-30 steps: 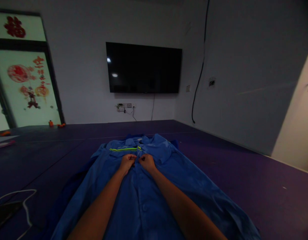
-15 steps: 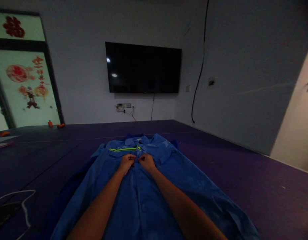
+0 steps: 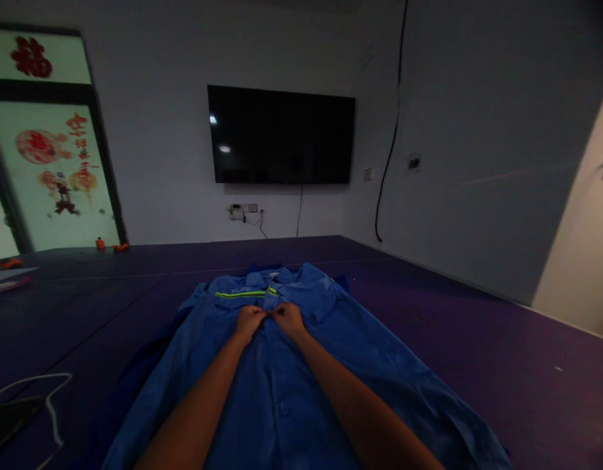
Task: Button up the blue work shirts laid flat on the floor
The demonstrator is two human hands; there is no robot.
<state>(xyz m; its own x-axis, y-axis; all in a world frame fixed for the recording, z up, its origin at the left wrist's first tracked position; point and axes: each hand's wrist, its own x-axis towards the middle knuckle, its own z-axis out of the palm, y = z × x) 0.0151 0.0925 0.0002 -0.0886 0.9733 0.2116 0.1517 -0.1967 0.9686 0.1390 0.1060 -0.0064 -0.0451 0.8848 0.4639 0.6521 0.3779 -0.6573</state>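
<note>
A blue work jacket (image 3: 242, 391) with a yellow-green stripe across the chest lies spread before me, its collar at the far end. Both my hands meet at its front placket, just below the stripe. My left hand (image 3: 251, 323) pinches the placket edge from the left. From the right, my right hand (image 3: 287, 318) pinches the same strip, fingertips almost touching those of the left. Whatever small part lies between the fingertips is too dark to make out. Lower down the placket a round button shape (image 3: 283, 408) shows. Darker blue cloth (image 3: 125, 385) sticks out beneath the jacket.
The jacket rests on a purple mat floor (image 3: 428, 307). At the lower left are a dark flat device (image 3: 12, 418) and a white cable (image 3: 51, 411). Small orange objects (image 3: 100, 243) stand near the door. A television (image 3: 281, 136) hangs on the far wall.
My left hand has shifted slightly right, so the fingertips of both hands have come together at the placket. The jacket lies as before.
</note>
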